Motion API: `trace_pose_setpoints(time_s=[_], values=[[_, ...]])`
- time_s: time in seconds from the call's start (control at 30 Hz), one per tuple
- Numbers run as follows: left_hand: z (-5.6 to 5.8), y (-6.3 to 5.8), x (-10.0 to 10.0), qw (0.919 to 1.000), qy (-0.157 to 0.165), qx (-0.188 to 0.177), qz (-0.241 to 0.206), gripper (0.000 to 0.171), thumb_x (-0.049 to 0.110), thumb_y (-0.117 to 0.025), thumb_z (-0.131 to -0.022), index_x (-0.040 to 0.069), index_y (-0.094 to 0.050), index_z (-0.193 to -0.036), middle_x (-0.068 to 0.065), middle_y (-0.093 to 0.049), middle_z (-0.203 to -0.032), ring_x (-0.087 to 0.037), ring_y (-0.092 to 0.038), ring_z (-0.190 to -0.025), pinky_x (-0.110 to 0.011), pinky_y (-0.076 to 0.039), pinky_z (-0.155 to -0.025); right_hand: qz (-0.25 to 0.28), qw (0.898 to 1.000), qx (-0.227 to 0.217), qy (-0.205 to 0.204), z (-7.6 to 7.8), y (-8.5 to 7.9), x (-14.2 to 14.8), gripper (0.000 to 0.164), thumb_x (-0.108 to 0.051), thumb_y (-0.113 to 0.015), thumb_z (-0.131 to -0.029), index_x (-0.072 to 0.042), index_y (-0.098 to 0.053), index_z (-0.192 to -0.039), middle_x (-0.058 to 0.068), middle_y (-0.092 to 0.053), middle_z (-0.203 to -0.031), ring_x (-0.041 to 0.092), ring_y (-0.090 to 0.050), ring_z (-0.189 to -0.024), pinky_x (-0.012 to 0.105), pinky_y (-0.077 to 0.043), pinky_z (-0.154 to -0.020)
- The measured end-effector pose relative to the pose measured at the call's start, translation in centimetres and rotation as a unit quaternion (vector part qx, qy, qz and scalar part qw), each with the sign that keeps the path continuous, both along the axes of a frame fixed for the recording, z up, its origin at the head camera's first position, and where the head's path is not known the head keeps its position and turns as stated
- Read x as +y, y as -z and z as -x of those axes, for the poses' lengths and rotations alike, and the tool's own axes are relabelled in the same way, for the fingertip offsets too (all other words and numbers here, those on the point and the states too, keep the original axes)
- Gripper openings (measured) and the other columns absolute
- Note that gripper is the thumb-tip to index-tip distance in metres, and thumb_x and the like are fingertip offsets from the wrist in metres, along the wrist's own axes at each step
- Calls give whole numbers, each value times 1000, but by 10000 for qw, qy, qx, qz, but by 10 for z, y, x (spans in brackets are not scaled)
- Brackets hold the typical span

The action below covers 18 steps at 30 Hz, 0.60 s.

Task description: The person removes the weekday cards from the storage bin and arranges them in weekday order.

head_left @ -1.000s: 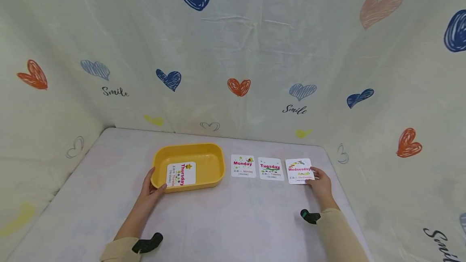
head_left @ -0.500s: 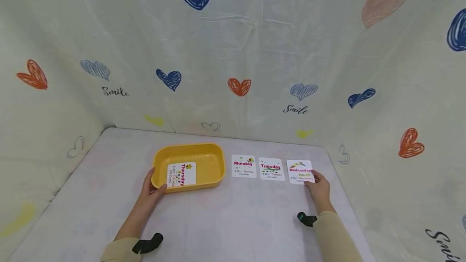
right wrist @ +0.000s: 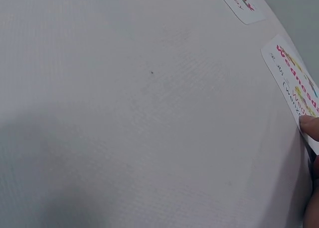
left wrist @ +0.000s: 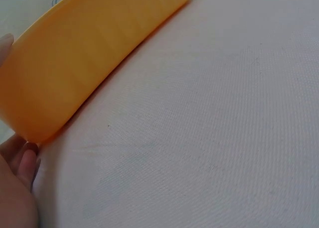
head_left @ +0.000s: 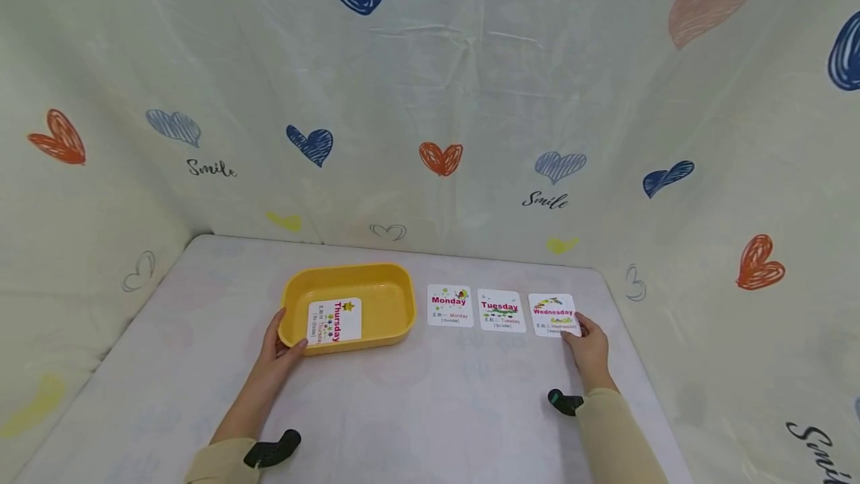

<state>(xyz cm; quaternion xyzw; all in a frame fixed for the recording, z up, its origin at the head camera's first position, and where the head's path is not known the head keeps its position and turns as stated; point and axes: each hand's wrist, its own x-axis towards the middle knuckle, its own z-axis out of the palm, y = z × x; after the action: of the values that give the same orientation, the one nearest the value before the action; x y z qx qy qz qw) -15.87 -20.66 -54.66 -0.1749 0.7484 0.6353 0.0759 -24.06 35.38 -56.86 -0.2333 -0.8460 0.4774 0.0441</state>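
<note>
My left hand (head_left: 277,355) grips the left end of a yellow plastic tray (head_left: 386,303), thumb at the near rim and fingers round the side. In the left wrist view the tray's outer wall (left wrist: 94,54) fills the upper left. Inside the tray lies a Thursday card (head_left: 343,320), turned sideways. At the right, my right hand (head_left: 590,349) pinches the lower right corner of a white Wednesday card (head_left: 547,314). The right wrist view has the thumb (right wrist: 311,126) over that card's printed face. Left of it, a Tuesday card (head_left: 500,311) and a Monday card (head_left: 449,305) lie in a row.
A white cloth covers the table (head_left: 416,409). Pale curtains (head_left: 470,95) with printed hearts and "Smile" lettering stand behind and at both sides. A dark strap piece sticks out from each cuff.
My right hand has shifted slightly left and toward me along the Wednesday card's corner; the card has straightened a little in the row. My left hand and the tray stay put.
</note>
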Motion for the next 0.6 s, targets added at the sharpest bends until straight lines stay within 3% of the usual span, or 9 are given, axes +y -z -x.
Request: trace_pose_setpoints(time_s=[0.33,0.6], values=[[0,2,0,9999,10,60,112,91,32,-63,-95,34,4,-157,-19,-17,-155,-34,-28,-129,-53,-21,-111,35,10000,30,10,0,-3,0,57,4,-61,-92,10,-37,-144,30,-40,-142,42,-40,-129,49,-37,-104],[-1,-2,0,9999,55,72,58,90,29,-62,-97,35,5,-156,-19,-16,-156,-33,-28,-130,-51,-23,-112,-70,9999,78,80,0,2,-3,56,3,-60,-93,10,-38,-143,30,-42,-138,39,-43,-122,49,-39,-102]])
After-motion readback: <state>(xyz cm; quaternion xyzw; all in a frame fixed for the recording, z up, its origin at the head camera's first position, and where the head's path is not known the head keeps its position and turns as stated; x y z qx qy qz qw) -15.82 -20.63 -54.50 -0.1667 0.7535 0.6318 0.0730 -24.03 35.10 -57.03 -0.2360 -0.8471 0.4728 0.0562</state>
